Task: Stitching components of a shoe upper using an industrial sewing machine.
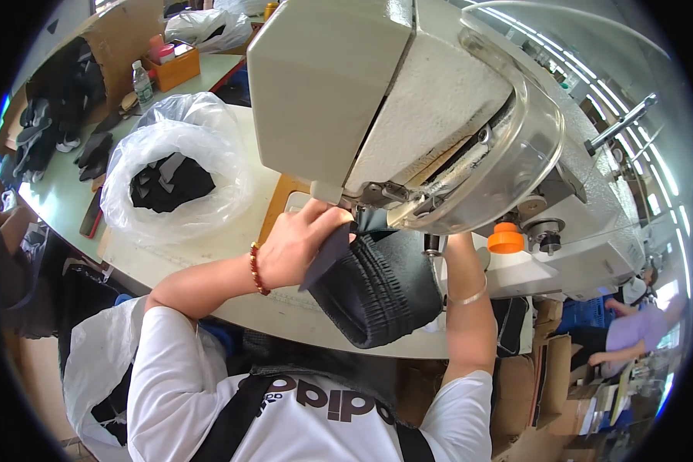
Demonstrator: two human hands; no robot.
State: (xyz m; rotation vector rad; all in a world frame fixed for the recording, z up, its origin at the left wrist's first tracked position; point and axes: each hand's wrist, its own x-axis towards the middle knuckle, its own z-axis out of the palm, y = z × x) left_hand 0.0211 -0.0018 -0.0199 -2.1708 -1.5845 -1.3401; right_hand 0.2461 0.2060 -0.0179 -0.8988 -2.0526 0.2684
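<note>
A sewing machine [327,85] with a pale head and a clear guard stands over the table in front of me. Below its head sits a black leather-like piece with a gathered elastic cuff [369,292], its round opening turned toward me. My left hand [296,242] is closed on the dark fabric at the cuff's left edge, fingertips close under the machine head. On the far side of the piece, my right hand [460,248] reaches in behind the guard. Its fingers are hidden there, so their grip does not show.
A clear plastic bag [181,177] of dark cut pieces stands left on the table. Farther left are dark gloves [94,156], a water bottle [142,83] and an orange box [173,68]. An orange knob [506,239] juts from the machine. Another person [631,335] is at the right.
</note>
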